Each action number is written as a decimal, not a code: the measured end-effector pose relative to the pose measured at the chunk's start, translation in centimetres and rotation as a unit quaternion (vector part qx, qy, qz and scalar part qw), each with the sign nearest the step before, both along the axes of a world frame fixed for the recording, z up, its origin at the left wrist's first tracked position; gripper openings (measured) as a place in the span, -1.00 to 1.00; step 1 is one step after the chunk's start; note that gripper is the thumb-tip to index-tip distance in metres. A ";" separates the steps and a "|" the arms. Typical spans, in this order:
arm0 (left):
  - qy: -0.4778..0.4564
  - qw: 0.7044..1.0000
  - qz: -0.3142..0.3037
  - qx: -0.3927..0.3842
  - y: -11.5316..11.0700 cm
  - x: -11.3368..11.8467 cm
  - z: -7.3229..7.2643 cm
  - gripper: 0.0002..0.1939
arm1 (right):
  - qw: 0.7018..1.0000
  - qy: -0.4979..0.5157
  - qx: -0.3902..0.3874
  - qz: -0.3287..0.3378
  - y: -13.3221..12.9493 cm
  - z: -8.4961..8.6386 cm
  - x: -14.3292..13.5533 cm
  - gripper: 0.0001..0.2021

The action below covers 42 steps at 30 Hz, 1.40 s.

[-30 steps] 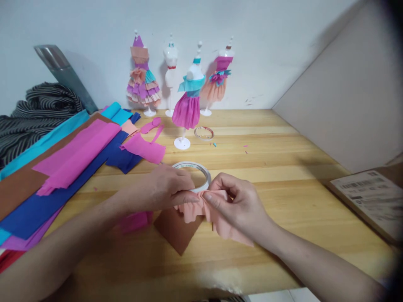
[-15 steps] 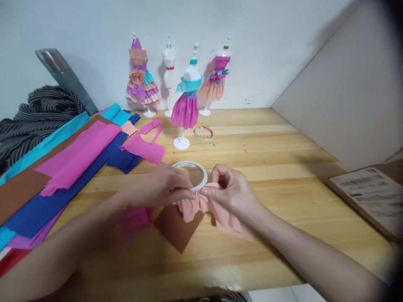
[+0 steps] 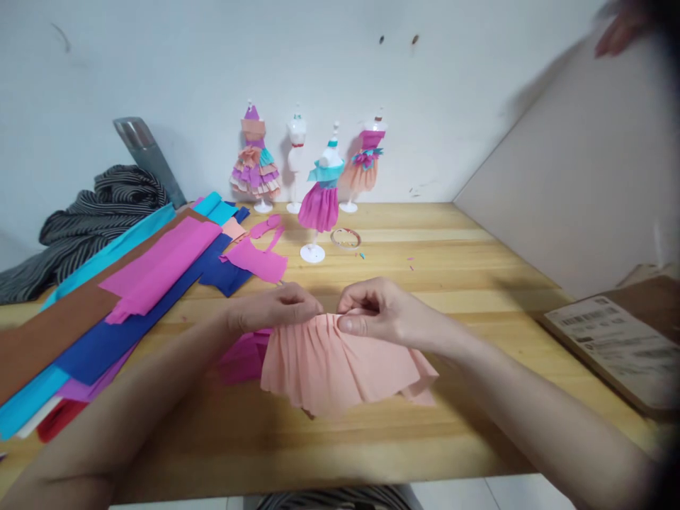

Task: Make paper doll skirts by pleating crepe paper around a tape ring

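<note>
A pleated piece of peach crepe paper (image 3: 345, 368) hangs between my two hands, gathered along its top edge. My left hand (image 3: 287, 306) pinches the top edge near its left end. Close beside it, my right hand (image 3: 385, 315) grips the same edge between thumb and curled fingers. The paper flares out below in folds, above the table. Beneath it, the brown paper piece is almost wholly covered. Magenta crepe paper (image 3: 241, 360) lies to the left, partly behind my left forearm. The white tape roll is not visible now.
Small dress-form stands in paper outfits, such as the magenta-skirted one (image 3: 320, 205), line the wall. Stacked crepe sheets (image 3: 164, 265) and striped cloth (image 3: 114, 205) lie left. A ring (image 3: 346, 238) sits mid-table. A labelled cardboard box (image 3: 610, 340) is right; another person's fingers (image 3: 619, 35) show above.
The tape roll has gone from view at my left hand. The peach paper now spreads wide and pleated below both hands, covering the brown piece. The camera view has tilted up.
</note>
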<state>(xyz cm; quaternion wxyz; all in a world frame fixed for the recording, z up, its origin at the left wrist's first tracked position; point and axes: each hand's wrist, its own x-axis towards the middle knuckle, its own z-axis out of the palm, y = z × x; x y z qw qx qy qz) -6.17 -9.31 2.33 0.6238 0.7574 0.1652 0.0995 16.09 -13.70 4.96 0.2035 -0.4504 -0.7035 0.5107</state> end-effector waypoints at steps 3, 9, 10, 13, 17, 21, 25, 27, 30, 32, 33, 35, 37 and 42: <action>-0.017 0.995 -0.021 -0.097 -0.5 0.1 0.0 -0.20 | 0.999 -0.028 0.011 0.038 -0.1 0.3 -0.2 -0.61; 0.031 0.996 0.061 -0.062 -1.7 1.1 0.7 -0.36 | 0.997 -0.046 0.020 0.057 0.0 0.0 -0.9 -0.66; 0.030 0.995 0.073 -0.062 -1.9 1.3 0.8 -0.38 | 0.997 -0.047 0.030 0.057 0.1 0.1 -0.9 -0.67; 0.008 0.991 0.089 -0.100 -2.1 1.4 1.0 -0.42 | 0.993 -0.055 0.081 0.068 0.3 0.8 -0.9 -0.71; -0.026 0.984 0.103 -0.141 -1.8 1.3 0.6 -0.49 | 0.963 -0.085 0.254 0.008 -0.9 2.4 0.4 -0.77; -0.042 0.981 0.158 -0.108 -1.7 1.3 0.6 -0.49 | 0.887 -0.029 0.417 -0.197 -4.5 2.2 2.7 -0.87; -0.010 0.977 0.213 -0.016 -1.9 1.6 1.1 -0.51 | 0.988 0.095 0.101 -0.062 -7.7 -1.1 3.0 -0.54; 0.005 0.973 0.227 0.044 -2.1 1.9 1.2 -0.52 | 0.990 0.134 -0.053 -0.008 -8.2 -2.9 2.1 -0.45; 0.032 0.965 0.227 0.125 -2.3 2.2 1.3 -0.55 | 0.983 0.175 -0.015 -0.045 -8.1 -4.5 0.4 -0.50; 0.056 0.958 0.228 0.165 -2.5 2.3 1.3 -0.56 | 0.982 0.154 0.039 -0.105 -7.9 -5.0 -0.3 -0.55; 0.065 0.955 0.229 0.176 -2.5 2.3 1.3 -0.57 | 0.980 0.137 0.061 -0.128 -7.8 -5.1 -0.5 -0.55; 0.077 0.955 0.225 0.180 -2.7 2.4 1.5 -0.58 | 0.978 0.117 0.103 -0.139 -7.8 -5.2 -0.7 -0.55; 0.079 0.959 0.213 0.170 -2.8 2.6 1.6 -0.58 | 0.976 0.117 0.144 -0.116 -7.9 -5.2 -0.9 -0.57; 0.071 0.966 0.195 0.151 -2.4 2.4 1.8 -0.58 | 0.971 0.076 0.221 -0.056 -9.0 -3.2 -0.7 -0.57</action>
